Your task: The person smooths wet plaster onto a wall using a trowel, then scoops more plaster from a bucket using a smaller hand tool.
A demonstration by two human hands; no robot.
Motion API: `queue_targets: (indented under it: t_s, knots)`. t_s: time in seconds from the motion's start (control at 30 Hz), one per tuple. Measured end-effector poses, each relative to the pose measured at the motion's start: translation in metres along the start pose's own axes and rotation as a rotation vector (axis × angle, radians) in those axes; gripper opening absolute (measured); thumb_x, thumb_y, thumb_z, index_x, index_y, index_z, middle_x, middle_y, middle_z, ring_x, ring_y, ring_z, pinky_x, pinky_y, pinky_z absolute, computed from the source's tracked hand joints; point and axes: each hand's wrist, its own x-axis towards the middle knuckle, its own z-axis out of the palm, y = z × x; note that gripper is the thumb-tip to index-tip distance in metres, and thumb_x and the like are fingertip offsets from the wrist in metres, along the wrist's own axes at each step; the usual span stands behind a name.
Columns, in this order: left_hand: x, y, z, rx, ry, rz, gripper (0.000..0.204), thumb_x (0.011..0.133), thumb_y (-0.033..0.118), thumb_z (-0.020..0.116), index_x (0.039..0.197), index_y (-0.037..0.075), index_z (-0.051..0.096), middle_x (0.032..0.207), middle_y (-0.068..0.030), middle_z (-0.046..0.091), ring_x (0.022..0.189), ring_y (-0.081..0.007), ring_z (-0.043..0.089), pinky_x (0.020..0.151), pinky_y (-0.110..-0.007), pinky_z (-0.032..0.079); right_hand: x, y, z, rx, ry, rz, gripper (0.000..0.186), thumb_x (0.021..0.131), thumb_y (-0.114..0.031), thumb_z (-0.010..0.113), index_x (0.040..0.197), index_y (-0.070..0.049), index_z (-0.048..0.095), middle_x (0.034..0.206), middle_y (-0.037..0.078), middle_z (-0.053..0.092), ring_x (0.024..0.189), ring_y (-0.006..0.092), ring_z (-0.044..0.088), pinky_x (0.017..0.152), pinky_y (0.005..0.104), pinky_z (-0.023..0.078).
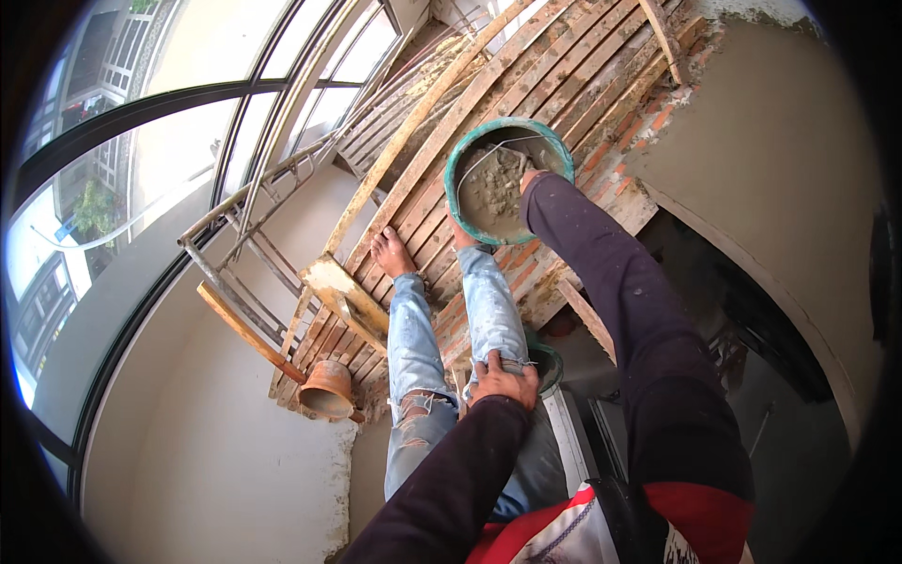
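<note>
At the end of my dark sleeve, my right hand [532, 180] is inside the rim of a green bucket [452, 195] holding grey wet mortar [496, 188]. Its fingers curl, mostly hidden, round something I cannot make out. My left hand [501, 381] rests on my jeans at the knee, fingers apart and holding nothing. My bare left foot [393, 252] stands on wooden slats [534, 73]; my other foot is partly behind the bucket.
A metal scaffold frame [217, 269], a board with an upright piece [340, 299] and an orange pail [327, 387] are at left, before large windows [162, 164]. Exposed brick [628, 136] and grey plaster [752, 132] are at right, above a dark opening [728, 301].
</note>
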Motion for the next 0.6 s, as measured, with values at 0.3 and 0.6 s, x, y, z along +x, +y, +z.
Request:
queue_targets:
  t_s: [0.3, 0.6]
  knots:
    - [-0.031, 0.043, 0.011, 0.116, -0.055, 0.118, 0.078, 0.081, 0.050, 0.056, 0.145, 0.013, 0.033, 0.145, -0.0195, 0.036, 0.126, -0.0414, 0.046, 0.104, -0.050, 0.038, 0.037, 0.067, 0.088, 0.401, 0.046, 0.219, 0.033, 0.087, -0.026, 0.062, 0.113, -0.006, 0.067, 0.123, 0.013, 0.062, 0.112, 0.0310, 0.061, 0.091, 0.0389, 0.051]
    - [-0.040, 0.049, 0.007, 0.090, -0.034, 0.153, 0.077, 0.081, 0.050, 0.055, 0.144, 0.010, 0.034, 0.143, -0.0233, 0.039, 0.122, -0.0430, 0.050, 0.103, -0.047, 0.040, -0.027, 0.029, 0.103, 1.122, 0.209, 0.542, 0.052, 0.089, -0.014, 0.062, 0.135, 0.001, 0.043, 0.130, 0.020, 0.055, 0.117, 0.0324, 0.057, 0.093, 0.0431, 0.052]
